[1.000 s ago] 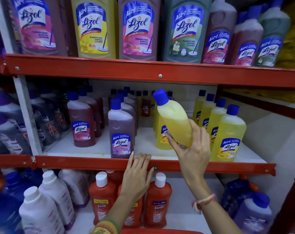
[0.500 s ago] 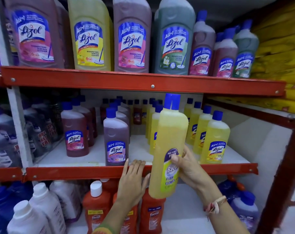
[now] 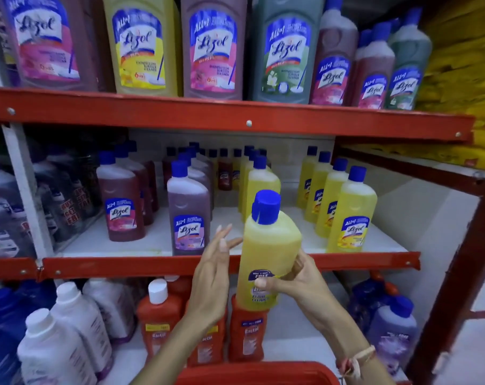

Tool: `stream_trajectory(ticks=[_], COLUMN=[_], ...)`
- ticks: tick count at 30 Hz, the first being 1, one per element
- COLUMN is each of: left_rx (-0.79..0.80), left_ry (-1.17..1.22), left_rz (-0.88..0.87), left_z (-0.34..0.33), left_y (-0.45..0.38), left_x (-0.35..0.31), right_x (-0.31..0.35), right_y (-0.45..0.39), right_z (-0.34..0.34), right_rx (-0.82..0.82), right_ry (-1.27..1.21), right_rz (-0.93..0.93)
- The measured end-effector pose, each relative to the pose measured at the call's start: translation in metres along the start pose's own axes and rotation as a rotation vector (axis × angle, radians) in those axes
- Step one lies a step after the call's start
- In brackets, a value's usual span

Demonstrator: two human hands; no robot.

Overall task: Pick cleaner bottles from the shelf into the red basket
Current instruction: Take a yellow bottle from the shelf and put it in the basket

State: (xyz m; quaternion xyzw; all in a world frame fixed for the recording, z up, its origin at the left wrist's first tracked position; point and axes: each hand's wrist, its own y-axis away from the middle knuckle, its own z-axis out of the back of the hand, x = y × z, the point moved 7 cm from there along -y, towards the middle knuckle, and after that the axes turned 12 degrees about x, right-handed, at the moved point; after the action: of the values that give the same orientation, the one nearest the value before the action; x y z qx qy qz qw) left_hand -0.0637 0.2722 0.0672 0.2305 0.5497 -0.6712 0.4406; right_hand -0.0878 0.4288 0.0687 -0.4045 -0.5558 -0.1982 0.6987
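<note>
My right hand (image 3: 299, 279) grips a yellow cleaner bottle (image 3: 269, 245) with a blue cap, held upright in front of the middle shelf edge. My left hand (image 3: 213, 273) is open, fingers spread, just left of the bottle and not touching it. The red basket (image 3: 252, 373) shows only its rim at the bottom centre, below both hands. More yellow bottles (image 3: 349, 215) stand in a row on the right of the middle shelf, and purple bottles (image 3: 188, 212) and maroon bottles (image 3: 122, 204) stand to the left.
Large cleaner bottles (image 3: 213, 45) fill the top shelf above a red shelf rail (image 3: 235, 118). Orange bottles (image 3: 158, 320) and white bottles (image 3: 69, 323) stand on the bottom shelf. A red upright post (image 3: 457, 259) bounds the rack on the right.
The yellow bottle has come off the shelf, turned upright and moved down toward me. My left hand lifted off the shelf rail and opened beside it. The basket rim came into view.
</note>
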Motion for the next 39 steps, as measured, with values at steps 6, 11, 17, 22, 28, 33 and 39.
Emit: stream_trajectory(ticks=[6, 11, 17, 22, 28, 33, 39], left_rx=[0.170, 0.161, 0.249, 0.289, 0.362, 0.365, 0.407], left_ry=[-0.048, -0.026, -0.022, -0.023, -0.100, -0.095, -0.074], left_rz=[-0.111, 0.158, 0.418, 0.691, 0.844, 0.892, 0.896], left_z=[-0.026, -0.044, -0.081, -0.112, -0.132, -0.133, -0.136], left_y=[0.042, 0.085, 0.152, 0.218, 0.267, 0.283, 0.291], left_x=[-0.012, 0.058, 0.121, 0.182, 0.209, 0.214, 0.222], right_x=[-0.078, -0.152, -0.238, -0.290, -0.314, -0.331, -0.336], right_y=[0.034, 0.084, 0.148, 0.191, 0.213, 0.224, 0.226], right_z=[-0.001, -0.012, -0.019, -0.021, -0.043, -0.047, -0.044], right_rx=[-0.086, -0.044, 0.087, 0.054, 0.130, 0.158, 0.187], right_ry=[-0.016, -0.002, 0.089, 0.243, 0.417, 0.477, 0.559], right_rz=[-0.163, -0.354, -0.584, -0.759, -0.917, -0.968, -0.960])
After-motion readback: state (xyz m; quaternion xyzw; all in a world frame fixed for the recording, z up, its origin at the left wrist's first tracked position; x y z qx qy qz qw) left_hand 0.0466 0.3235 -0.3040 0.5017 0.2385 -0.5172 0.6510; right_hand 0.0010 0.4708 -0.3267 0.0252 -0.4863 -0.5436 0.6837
